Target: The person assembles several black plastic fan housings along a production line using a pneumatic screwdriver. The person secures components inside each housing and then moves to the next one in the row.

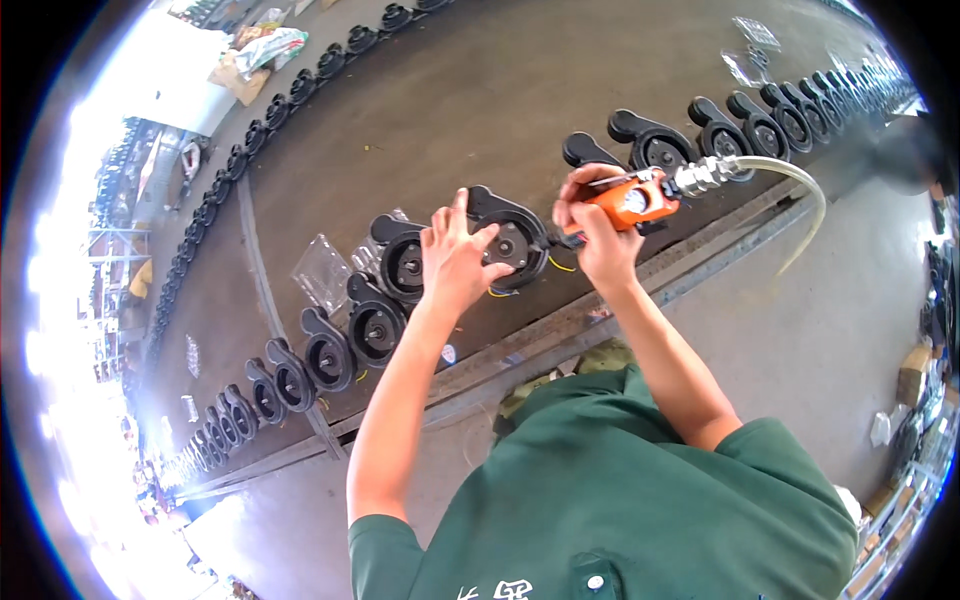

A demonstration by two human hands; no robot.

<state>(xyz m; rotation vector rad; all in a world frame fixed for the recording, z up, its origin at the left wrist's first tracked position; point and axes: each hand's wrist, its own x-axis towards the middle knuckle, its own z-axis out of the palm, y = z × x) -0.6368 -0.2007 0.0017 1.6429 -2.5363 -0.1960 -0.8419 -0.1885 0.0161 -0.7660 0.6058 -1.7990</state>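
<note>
My left hand (458,255) lies with fingers spread over a round black blower housing (520,262), touching its rim and centre. In my right hand (610,245) is an orange air screwdriver (636,201), gripped with its dark tip toward the housing's right rim; whether the tip touches cannot be made out. From the tool's metal fitting (705,175) a clear air hose (800,178) curves off to the right. Beside my left hand stands another black housing (405,262). A thin yellow wire (562,264) shows at the housing's lower right.
Rows of similar black housings (325,358) line the near table edge on both sides, and another row (238,160) follows the far edge. Clear plastic trays (322,272) lie on the dark table (420,110). A metal rail (520,350) borders the table in front of me.
</note>
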